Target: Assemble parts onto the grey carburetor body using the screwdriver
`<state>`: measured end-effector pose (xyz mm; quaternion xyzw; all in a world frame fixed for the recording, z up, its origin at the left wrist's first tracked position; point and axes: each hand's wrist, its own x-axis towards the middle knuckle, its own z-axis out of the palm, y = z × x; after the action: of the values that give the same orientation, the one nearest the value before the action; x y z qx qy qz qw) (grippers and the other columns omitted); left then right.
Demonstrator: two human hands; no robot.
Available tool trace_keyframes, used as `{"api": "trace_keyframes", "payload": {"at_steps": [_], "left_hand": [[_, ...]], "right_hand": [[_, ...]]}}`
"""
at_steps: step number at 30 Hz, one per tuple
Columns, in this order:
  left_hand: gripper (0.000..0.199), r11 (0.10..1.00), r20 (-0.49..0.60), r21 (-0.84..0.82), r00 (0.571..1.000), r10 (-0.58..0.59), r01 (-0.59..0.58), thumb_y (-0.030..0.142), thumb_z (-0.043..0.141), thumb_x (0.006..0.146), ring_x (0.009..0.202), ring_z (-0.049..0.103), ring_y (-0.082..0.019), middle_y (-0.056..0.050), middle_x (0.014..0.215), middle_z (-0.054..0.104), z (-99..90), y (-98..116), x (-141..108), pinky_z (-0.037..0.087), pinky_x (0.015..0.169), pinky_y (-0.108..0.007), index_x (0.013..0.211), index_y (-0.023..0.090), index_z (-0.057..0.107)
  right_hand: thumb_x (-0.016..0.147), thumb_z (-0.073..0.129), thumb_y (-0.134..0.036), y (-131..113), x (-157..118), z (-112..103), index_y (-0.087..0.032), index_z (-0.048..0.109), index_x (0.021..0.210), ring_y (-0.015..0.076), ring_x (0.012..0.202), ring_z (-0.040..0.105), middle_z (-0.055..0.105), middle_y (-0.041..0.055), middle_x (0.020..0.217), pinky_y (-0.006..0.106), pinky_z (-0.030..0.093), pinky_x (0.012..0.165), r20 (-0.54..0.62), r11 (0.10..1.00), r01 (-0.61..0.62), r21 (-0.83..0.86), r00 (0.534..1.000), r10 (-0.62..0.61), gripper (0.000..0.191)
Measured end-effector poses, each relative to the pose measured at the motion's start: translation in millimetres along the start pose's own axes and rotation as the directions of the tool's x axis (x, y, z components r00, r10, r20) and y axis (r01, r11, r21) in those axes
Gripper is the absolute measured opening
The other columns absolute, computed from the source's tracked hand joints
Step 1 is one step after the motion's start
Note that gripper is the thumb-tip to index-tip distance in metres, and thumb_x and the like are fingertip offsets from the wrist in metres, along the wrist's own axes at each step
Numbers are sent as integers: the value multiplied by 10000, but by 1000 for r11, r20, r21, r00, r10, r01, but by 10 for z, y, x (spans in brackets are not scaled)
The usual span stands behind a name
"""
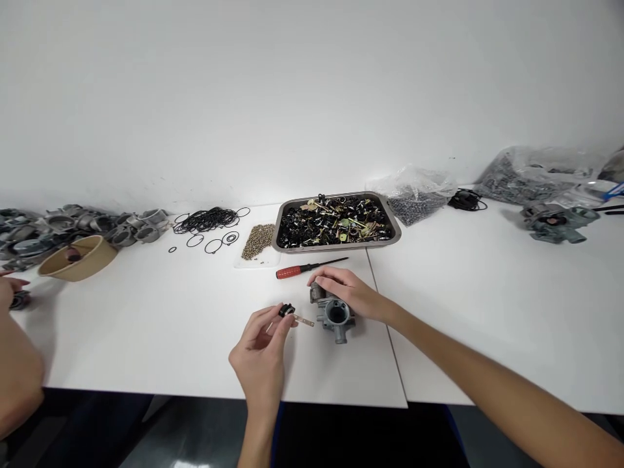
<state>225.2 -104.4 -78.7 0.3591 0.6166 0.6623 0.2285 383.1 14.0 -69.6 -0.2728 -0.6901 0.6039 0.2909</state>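
Between the thumb and fingers of my left hand (pixel 266 335) is a small black part (pixel 286 310) with a thin flat metal strip pointing right. The strip's tip is close to the left side of a grey metal carburetor body (pixel 337 313), apart from it. My right hand (pixel 344 289) grips the body from behind, its fingers over the upper left portion. A round opening in the body faces up. Just beyond the hands lies a screwdriver (pixel 292 272) with a red and black handle, its shaft pointing right.
Behind are a metal tray (pixel 336 247) of mixed parts, brass pieces (pixel 258 240), black rings (pixel 207 221) and a plastic bag (pixel 414 195). Metal bodies (pixel 73 224) and a tan bowl (pixel 80 263) stand left, near another person's arm (pixel 17 364). Another carburetor (pixel 556 222) sits right.
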Motion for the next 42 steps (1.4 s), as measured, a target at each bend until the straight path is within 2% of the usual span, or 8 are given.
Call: {"api": "trace_keyframes", "payload": {"at_steps": [3,10,15,21,27,34,38,42], "left_hand": [[229,1000,27,-28,1000,8,-8,274,819,694,668,693,-153,-50,885,686,62,31,24,629,659,-260,879,152,757],[244,1000,20,3,1000,0,0,285,811,700,668,692,-157,-61,888,694,45,-11,66,624,665,-274,891,145,752],[276,999,-19,-14,999,-37,36,320,800,712,725,704,-171,-70,861,712,122,-36,43,637,752,-304,909,136,740],[286,989,-62,-73,990,-130,126,319,819,702,749,718,-182,-67,871,708,196,-43,-130,632,776,-302,899,137,718],[199,999,93,13,995,38,-39,315,688,841,1063,652,-189,-80,1104,678,244,-40,-371,595,898,-278,998,211,753],[130,998,336,1,940,62,-66,267,662,866,911,655,-144,-64,967,682,58,-55,-113,565,777,-206,933,216,762],[113,987,346,43,929,129,-153,231,658,865,923,647,-128,-45,972,684,55,-80,-67,554,751,-181,924,242,754],[126,982,265,54,951,159,-179,209,659,855,909,665,-138,-42,955,703,95,-88,-134,572,764,-203,938,232,751]], "right_hand": [[1003,458,-444,8,-3,0,-167,633,1012,156,865,558,613,30,937,270,419,786,-14,1000,2,10,1000,-2,327],[1013,429,-430,-10,-29,2,-170,626,1005,165,878,571,624,39,949,283,427,807,-28,1000,7,3,1000,-7,327],[1007,441,-381,-10,-29,17,-170,633,983,164,864,583,632,33,930,279,427,789,-43,1000,14,-4,999,-15,286],[1012,410,-354,2,-44,79,-172,635,936,150,824,569,638,24,890,264,413,758,-173,999,28,-20,984,-31,299],[1010,380,-336,22,-52,105,-178,627,940,146,786,546,607,22,857,263,409,722,-207,1000,14,-23,978,-18,301],[997,409,-334,-23,-44,35,-178,627,970,145,765,543,624,22,880,263,405,696,-116,995,5,-102,993,-16,269],[1005,404,-338,-43,-47,15,-178,627,985,140,777,545,626,19,894,261,410,715,-91,994,16,-112,995,-26,275],[1005,410,-330,-63,-54,10,-174,627,998,138,774,550,625,18,885,259,416,723,-68,993,19,-114,997,-27,268]]}}
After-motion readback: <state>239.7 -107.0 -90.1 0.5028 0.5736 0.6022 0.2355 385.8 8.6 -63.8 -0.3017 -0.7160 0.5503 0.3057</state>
